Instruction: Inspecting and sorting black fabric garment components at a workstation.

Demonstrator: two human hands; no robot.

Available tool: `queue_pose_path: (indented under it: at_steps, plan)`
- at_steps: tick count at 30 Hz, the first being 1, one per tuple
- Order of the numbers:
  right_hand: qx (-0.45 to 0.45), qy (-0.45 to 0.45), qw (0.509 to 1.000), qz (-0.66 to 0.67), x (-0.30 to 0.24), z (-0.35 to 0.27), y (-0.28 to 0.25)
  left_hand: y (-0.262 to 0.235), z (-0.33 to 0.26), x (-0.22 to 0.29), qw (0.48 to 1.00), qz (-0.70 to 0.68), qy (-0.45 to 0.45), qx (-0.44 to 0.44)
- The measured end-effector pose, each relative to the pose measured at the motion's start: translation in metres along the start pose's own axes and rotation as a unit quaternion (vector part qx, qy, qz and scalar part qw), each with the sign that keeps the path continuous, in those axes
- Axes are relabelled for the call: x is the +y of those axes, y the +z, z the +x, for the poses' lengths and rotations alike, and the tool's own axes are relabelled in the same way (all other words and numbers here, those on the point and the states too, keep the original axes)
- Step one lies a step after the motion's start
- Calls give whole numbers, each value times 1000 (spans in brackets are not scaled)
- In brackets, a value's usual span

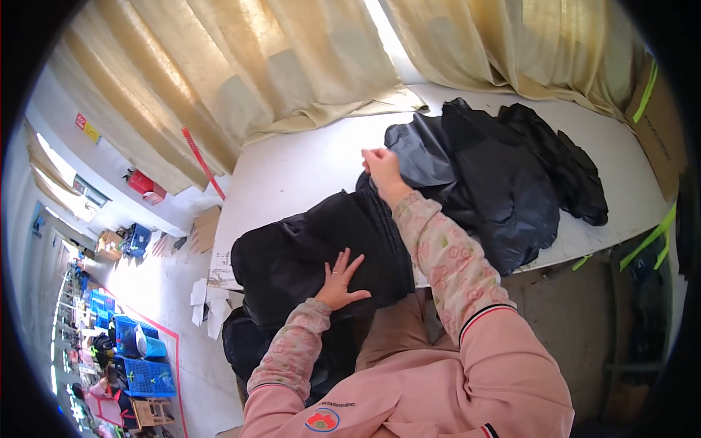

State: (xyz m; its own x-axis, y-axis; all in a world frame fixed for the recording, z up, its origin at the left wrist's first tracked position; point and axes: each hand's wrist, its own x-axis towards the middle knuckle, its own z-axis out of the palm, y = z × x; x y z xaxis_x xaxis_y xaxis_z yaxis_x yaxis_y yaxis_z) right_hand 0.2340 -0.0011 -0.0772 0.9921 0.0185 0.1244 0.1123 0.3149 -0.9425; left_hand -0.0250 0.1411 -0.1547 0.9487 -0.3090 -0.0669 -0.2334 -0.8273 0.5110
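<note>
A stack of black fabric pieces (292, 244) lies across the near left of the white table (292, 164), its near part hanging over the front edge. My left hand (340, 283) rests flat on top of it, fingers spread and holding nothing. Just past the stack's far right corner, my right hand (383, 168) is closed, its fingertips pressed together. Whatever may be between those fingers is too small to make out. To the right of it lies a loose pile of shiny black sheet material (500, 175), partly behind my right forearm.
Beige curtains (292, 58) hang down to the table's far edge. A cardboard box (653, 139) with yellow-green strips stands at the right. More black material (244, 339) sits below the table's front left. Blue crates (150, 376) and a wooden stool (152, 412) stand on the floor further left.
</note>
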Motion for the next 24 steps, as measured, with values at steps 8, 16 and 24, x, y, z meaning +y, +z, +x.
queue_pose_path:
  at_steps: [8, 16, 24]
  plan:
    - [120, -274, 826, -477, -59, -82, -160, -17, -15, -20, 997, -66, -26, 7]
    - [127, -80, 746, -649, -70, -116, -310, -53, 19, 60, 979, -81, 43, 180]
    - [130, -312, 715, -612, -114, -132, -242, -21, 85, 129, 881, -458, 27, 113]
